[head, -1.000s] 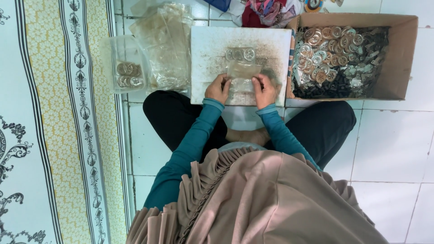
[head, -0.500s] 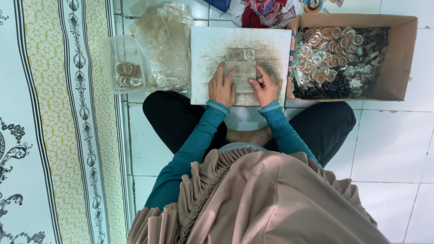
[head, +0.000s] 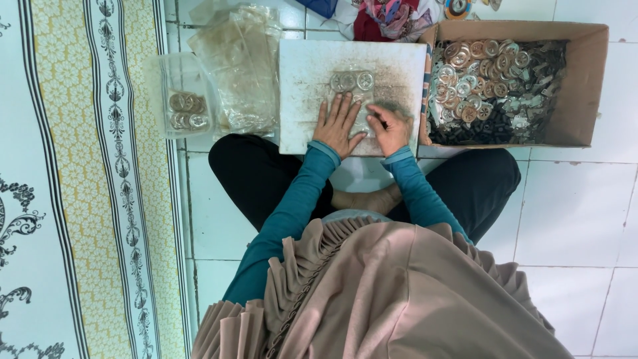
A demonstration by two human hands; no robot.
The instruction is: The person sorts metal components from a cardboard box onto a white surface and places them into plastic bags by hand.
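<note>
A clear plastic bag (head: 352, 100) lies flat on a white square board (head: 302, 73), near the board's middle. Through the plastic, three round ring-shaped metal pieces (head: 352, 81) show side by side in a row at the bag's far end, silvery with open centres. The rest of the bag is largely covered: the left hand (head: 337, 125) rests on it palm down with fingers spread, and the right hand (head: 389, 128) touches its near right part with fingers curled. The board's surface is soiled with dark speckled grime around the bag.
</note>
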